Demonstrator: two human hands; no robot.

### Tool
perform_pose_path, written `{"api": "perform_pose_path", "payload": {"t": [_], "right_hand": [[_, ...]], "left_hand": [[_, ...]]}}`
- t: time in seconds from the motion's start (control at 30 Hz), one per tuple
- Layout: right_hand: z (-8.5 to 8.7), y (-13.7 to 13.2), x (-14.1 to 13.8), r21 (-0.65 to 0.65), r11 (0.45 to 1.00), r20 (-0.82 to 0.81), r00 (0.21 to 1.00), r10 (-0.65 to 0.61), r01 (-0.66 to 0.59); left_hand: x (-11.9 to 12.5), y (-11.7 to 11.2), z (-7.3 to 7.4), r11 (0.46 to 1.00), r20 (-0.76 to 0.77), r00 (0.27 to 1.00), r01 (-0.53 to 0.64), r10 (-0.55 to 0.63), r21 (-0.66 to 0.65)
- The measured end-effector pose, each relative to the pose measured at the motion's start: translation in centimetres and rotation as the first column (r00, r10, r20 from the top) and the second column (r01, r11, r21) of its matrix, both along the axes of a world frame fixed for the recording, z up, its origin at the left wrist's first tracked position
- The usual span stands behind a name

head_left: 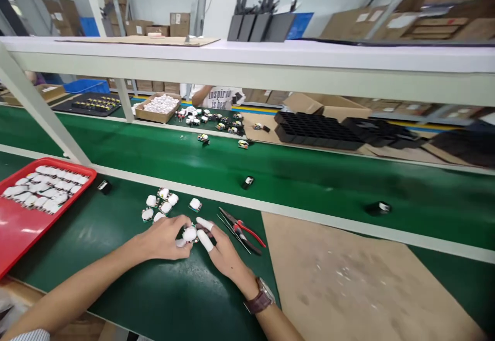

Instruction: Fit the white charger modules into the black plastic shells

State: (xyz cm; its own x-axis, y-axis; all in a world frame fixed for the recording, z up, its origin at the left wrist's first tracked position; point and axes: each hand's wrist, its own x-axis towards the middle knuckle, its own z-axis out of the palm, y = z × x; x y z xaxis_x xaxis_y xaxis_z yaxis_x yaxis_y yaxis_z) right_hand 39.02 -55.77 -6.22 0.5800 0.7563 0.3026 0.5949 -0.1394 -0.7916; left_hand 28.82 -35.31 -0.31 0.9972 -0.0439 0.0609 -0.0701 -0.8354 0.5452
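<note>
My left hand [167, 239] and my right hand [224, 254] meet over the green bench, both closed around one small circuit board with a white rounded top [190, 234]. White finger cots cover fingertips of my right hand, and a watch [263, 297] is on that wrist. Just beyond my left hand lies a loose group of similar white-topped boards [166, 207]; another such board [195, 205] sits apart from them. Right of my hands are red-handled pliers [242, 230] with a thin metal tool [234, 235], probably tweezers, alongside.
A red tray [27, 227] of white-topped boards stands at left, near a small black case [104, 187]. Brown cardboard [348, 274] covers the bench at right. Beyond runs a green conveyor belt [309, 176] carrying small parts. A shelf beam [247, 67] crosses overhead; a person [218, 97] is across.
</note>
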Motion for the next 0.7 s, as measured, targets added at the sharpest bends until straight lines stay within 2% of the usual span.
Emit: {"api": "perform_pose_path", "payload": {"t": [0.1,0.17,0.3,0.43,0.5,0.57,0.7], "right_hand": [[-0.4,-1.8,-1.0,0.031,0.999,-0.162,0.986,0.038,-0.033],[-0.9,-2.7,-1.2,0.033,0.999,-0.178,0.984,0.001,0.005],[-0.5,-4.0,-1.1,-0.107,0.993,-0.036,0.998,-0.06,0.056],[0.9,-4.3,-0.9,-0.161,0.986,0.119,0.991,0.062,-0.042],[1.1,-3.9,-0.9,-0.18,0.982,0.189,0.978,0.093,-0.059],[0.8,-3.4,-1.0,-0.194,0.981,0.281,0.956,0.078,-0.023],[-0.1,-3.1,-1.5,-0.155,0.988,0.417,0.908,0.045,0.023]], "left_hand": [[1.3,-1.3,-0.8,0.985,-0.06,0.991,0.128,-0.122,0.116],[1.6,-1.5,-0.7,0.977,-0.125,0.981,0.162,-0.145,0.139],[1.6,-1.7,-0.1,0.971,-0.231,0.968,0.148,-0.103,0.188],[1.7,-2.1,-0.1,0.959,-0.25,0.967,0.119,-0.052,0.258],[1.6,-2.0,-0.3,0.966,-0.245,0.968,0.108,-0.048,0.236],[1.5,-1.5,-0.5,0.979,-0.231,0.972,0.084,-0.039,0.186],[0.8,-0.2,-0.7,0.998,-0.136,0.99,-0.035,0.042,0.052]]}}
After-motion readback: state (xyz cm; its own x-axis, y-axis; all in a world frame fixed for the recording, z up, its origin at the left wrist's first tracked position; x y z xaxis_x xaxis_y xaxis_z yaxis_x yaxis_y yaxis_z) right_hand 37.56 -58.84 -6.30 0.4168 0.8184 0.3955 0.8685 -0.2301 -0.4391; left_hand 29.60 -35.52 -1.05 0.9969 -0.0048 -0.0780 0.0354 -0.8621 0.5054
